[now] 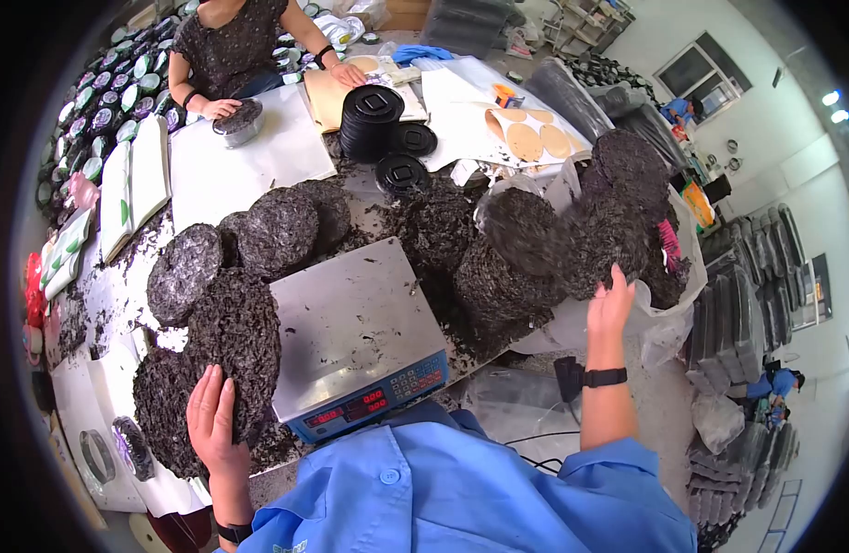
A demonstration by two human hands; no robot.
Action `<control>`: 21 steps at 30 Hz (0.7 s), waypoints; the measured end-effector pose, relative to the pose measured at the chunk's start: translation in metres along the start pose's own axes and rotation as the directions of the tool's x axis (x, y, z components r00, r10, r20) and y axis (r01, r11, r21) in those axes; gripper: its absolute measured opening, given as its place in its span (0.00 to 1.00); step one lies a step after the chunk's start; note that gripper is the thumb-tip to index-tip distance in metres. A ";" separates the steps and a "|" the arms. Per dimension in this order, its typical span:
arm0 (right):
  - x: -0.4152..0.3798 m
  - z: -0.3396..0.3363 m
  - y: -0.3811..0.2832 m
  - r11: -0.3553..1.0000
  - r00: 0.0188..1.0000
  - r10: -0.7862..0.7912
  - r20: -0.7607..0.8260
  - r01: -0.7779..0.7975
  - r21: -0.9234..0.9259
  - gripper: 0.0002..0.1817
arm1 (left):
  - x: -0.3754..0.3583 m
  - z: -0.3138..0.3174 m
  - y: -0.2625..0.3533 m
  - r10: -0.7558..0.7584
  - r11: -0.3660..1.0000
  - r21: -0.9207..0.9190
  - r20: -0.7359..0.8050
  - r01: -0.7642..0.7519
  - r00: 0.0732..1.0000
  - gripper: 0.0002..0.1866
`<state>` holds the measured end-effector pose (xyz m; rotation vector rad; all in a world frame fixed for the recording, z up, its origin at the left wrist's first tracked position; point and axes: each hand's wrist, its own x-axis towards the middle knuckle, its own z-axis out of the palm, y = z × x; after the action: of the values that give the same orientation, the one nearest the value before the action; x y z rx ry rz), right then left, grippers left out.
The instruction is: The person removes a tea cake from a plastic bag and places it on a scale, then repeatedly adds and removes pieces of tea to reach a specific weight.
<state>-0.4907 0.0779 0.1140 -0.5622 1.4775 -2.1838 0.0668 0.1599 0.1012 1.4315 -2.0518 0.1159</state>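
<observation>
My left hand (212, 415) lies with its fingers stretched out along the edge of a dark, round dried seaweed cake (166, 396) at the left. A second large cake (235, 332) leans beside it. At the right, my right hand (611, 309) grips the lower edge of a dried seaweed cake (601, 249), thumb showing and other fingers partly hidden. That cake overlaps a heap in a white bag (696, 286), and its left side is blurred. Between my hands stands a digital scale (360, 313), its metal plate holding only crumbs, its red displays lit.
More seaweed cakes (277, 226) lie behind the scale, and a pile (503, 286) stands to its right. Across the table a person (231, 55) rests a hand on seaweed in a clear tub (245, 136). Black lids (371, 120) are stacked near brown paper discs (524, 143).
</observation>
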 end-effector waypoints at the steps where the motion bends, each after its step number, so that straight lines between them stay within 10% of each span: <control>1: -0.006 0.000 0.001 1.000 1.000 -0.016 -0.001 0.016 0.016 0.22 | -0.001 0.000 0.000 0.010 1.000 -0.001 -0.008 -0.010 1.000 0.24; 4: -0.018 0.002 0.015 0.999 0.999 -0.044 -0.022 0.045 0.026 0.23 | -0.003 -0.002 -0.001 0.034 0.999 -0.008 0.013 -0.034 0.999 0.25; 8: -0.030 0.000 0.015 0.892 0.925 0.319 0.208 -0.367 0.263 0.22 | -0.006 -0.007 -0.001 -0.031 0.996 -0.078 0.011 0.032 0.999 0.26; 11: -0.087 0.039 0.023 0.937 0.918 0.291 0.271 -0.331 0.114 0.21 | -0.008 -0.006 0.000 -0.283 0.919 -0.302 -0.060 0.253 0.957 0.23; 13: -0.135 0.056 0.050 0.935 0.853 0.189 0.486 -0.006 -0.354 0.24 | -0.036 0.003 -0.014 -0.659 0.634 -0.567 -0.041 0.525 0.751 0.18; 15: -0.183 0.078 0.068 0.657 0.231 -0.074 0.970 0.743 -0.127 0.30 | -0.016 -0.005 0.004 -0.802 0.378 -0.746 0.032 0.549 0.596 0.18; 16: -0.208 0.083 0.089 0.531 0.035 0.094 0.995 0.844 -0.079 0.33 | -0.025 0.001 -0.004 -0.657 0.666 -0.510 -0.055 0.544 0.752 0.18; 18: -0.235 0.081 0.113 0.451 -0.119 0.282 0.952 0.892 -0.022 0.37 | -0.012 0.002 0.006 -0.726 0.469 -0.694 0.049 0.545 0.686 0.20; 19: -0.239 0.078 0.116 0.496 -0.103 0.291 0.951 0.866 -0.058 0.38 | 0.011 0.004 0.023 -0.821 -0.105 -0.915 0.301 0.389 0.485 0.21; 21: -0.235 0.082 0.105 0.524 -0.024 0.323 0.946 0.837 -0.158 0.35 | 0.020 0.012 0.026 -0.698 -0.414 -0.840 0.541 0.352 0.469 0.22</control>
<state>-0.2384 0.1145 0.0245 -2.4043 1.2119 -0.3350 0.0344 0.1488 0.1095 1.0354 -0.2908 -1.3389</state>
